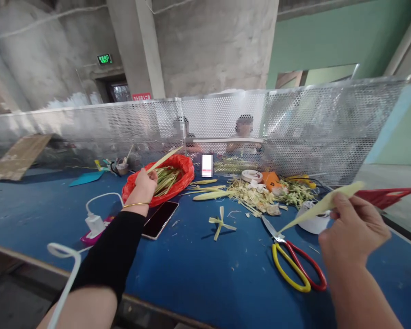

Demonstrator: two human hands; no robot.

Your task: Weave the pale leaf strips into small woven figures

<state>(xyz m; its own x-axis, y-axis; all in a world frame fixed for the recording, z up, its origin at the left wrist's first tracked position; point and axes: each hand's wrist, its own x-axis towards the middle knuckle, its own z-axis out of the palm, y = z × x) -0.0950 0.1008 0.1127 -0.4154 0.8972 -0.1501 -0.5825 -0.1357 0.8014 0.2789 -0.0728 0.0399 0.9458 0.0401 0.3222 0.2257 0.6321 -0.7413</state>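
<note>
My left hand (pixel 146 185), a gold bangle at its wrist, is closed on a narrow pale husk strip (pixel 166 158) beside a red plastic bag (pixel 188 171). Green and straw-coloured strips (pixel 167 180) fill the bag. On the right, my right hand (pixel 354 228) pinches a wider yellow-green husk leaf (pixel 324 204), its thin end pointing down to the left. Below that leaf lie scissors (pixel 289 267) with one yellow and one red handle. A small cross folded from strips (pixel 221 223) rests on the blue table (pixel 205 278) between my hands.
A phone (pixel 160 220) and a white charger (pixel 95 224) with its cable lie at the left. Husk scraps (pixel 253 194), a tape roll (pixel 251 176) and a white roll (pixel 313 221) sit at the right. Behind a perforated metal screen (pixel 123 123) two people are visible.
</note>
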